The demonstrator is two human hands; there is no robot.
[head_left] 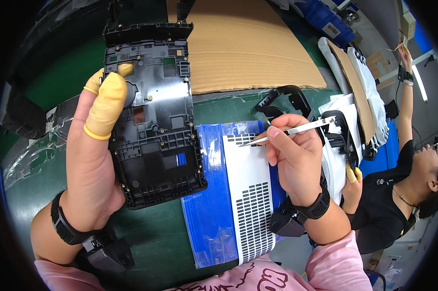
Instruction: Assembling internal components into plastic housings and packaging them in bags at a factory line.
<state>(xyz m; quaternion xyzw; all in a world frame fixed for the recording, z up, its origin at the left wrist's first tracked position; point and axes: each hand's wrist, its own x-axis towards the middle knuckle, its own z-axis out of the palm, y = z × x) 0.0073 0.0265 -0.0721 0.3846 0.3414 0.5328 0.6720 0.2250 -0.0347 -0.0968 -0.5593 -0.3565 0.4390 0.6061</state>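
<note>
A black plastic housing [156,104] with ribs, cut-outs and brass-coloured inserts is held up by my left hand [100,131]. Yellow finger cots cover the thumb and a finger of that hand, and its other fingers are hidden behind the housing. Pinched in my right hand [296,150] is a pair of metal tweezers [301,128]. Its tips are over a white sheet [250,167] with rows of small black rectangular pieces; a bare white band lies between two groups of them. Beneath the sheet is a blue plastic board [209,194].
A large cardboard sheet [248,48] lies on the green table [156,242] beyond my hands. Black plastic frames [296,97] and white-wrapped parts [367,92] stand to the right. At far right a person in black [389,194] raises one arm. A blue crate [325,22] sits behind.
</note>
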